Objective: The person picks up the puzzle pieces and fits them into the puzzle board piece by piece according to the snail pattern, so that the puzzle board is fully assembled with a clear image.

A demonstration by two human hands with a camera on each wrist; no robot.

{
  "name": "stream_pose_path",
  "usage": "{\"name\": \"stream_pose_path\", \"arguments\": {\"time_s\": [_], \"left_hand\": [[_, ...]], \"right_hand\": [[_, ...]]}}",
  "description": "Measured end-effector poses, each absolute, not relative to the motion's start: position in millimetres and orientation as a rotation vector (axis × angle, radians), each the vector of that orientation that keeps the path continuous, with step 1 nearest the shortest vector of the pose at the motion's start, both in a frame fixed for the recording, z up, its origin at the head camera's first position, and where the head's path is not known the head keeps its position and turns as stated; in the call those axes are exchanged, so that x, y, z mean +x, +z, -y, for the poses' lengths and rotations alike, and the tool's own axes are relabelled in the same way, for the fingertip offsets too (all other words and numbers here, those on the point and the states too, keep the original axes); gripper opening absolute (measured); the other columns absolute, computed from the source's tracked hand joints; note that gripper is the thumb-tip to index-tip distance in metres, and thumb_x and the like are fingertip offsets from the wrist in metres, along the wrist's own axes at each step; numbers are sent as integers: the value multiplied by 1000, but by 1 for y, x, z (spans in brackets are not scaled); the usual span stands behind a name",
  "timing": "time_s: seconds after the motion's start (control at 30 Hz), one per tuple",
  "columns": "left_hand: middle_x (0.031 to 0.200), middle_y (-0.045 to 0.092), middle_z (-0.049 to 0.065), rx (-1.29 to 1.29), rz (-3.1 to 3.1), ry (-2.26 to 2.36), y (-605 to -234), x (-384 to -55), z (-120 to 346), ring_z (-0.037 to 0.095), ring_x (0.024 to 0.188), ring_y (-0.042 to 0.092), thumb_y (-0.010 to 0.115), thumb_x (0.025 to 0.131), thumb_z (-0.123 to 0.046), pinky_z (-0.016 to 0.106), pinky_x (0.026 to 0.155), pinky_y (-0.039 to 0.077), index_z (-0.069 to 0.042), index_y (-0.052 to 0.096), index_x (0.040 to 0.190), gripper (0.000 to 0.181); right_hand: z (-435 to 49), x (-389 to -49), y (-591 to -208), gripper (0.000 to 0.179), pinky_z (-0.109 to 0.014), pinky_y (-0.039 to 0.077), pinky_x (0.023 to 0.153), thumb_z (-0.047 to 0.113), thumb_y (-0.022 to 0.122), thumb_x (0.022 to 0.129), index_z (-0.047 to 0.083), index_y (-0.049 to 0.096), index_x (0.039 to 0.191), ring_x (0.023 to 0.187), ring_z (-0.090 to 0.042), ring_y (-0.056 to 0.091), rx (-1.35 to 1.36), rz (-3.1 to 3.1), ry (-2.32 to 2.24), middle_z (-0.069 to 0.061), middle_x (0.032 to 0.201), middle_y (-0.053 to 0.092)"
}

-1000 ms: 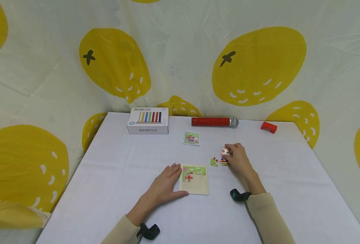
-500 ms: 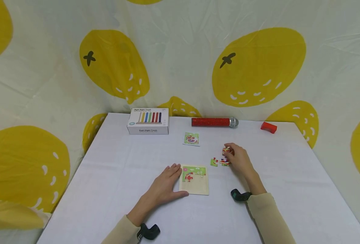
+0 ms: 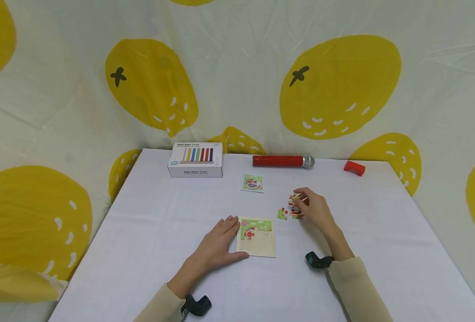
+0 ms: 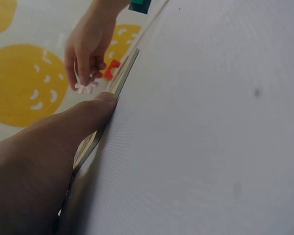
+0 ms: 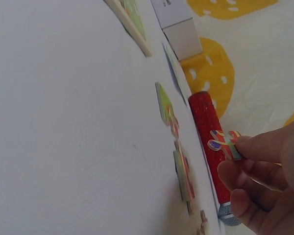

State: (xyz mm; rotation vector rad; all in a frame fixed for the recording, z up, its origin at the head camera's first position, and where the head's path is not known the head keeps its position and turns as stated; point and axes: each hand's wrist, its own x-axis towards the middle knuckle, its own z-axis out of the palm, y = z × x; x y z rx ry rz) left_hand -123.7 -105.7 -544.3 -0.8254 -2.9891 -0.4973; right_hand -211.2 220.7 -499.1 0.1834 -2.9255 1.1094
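My right hand [image 3: 317,212] pinches a colourful jigsaw piece [image 5: 226,144] between thumb and fingers, raised off the white table. Below it lie more loose jigsaw pieces, one mostly green [image 3: 282,214] and another with red and dark stripes [image 3: 296,214]. A square wooden puzzle board [image 3: 261,247] sits in front of me, its upper part and left side filled with green and red pieces, the rest bare wood. My left hand [image 3: 217,243] rests against the board's left side with fingers extended; its thumb [image 4: 104,100] touches the near edge.
Behind the board lies a small square picture card [image 3: 253,183]. Along the table's far side are a white box [image 3: 195,160], a red microphone [image 3: 278,161] and a red arched block [image 3: 354,168]. A lemon-print cloth [image 3: 237,80] hangs behind the table.
The jigsaw piece in my right hand has turned between the fingers and shifted slightly to the left. My left hand and the board have stayed in place.
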Motion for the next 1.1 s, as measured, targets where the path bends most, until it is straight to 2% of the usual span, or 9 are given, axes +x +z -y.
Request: {"name": "stream_pose_path", "arguments": {"time_s": [0.47, 0.73, 1.1], "left_hand": [[161, 38, 6, -830, 2986, -503, -543, -124, 106, 22, 152, 32, 60, 85, -72, 37, 127, 27, -6, 42, 152, 96], [161, 39, 6, -833, 2979, -503, -543, -124, 106, 22, 152, 32, 60, 85, -72, 38, 127, 28, -7, 43, 152, 96], [161, 40, 6, -834, 2971, -492, -543, -124, 106, 22, 152, 33, 60, 85, -73, 37, 127, 28, -7, 43, 152, 95]], "right_hand": [[-192, -193, -492, 24, -19, 47, 59, 12, 65, 93, 6, 68, 117, 73, -13, 57, 405, 2819, 1146, -6, 88, 69], [-172, -180, -495, 26, -18, 47, 57, 9, 67, 92, 4, 66, 118, 72, -11, 55, 504, 2873, 1206, -3, 88, 67], [-155, -167, -494, 25, -18, 48, 64, 13, 68, 93, 7, 68, 117, 75, -8, 54, 648, 2960, 1253, 5, 85, 65]]}}
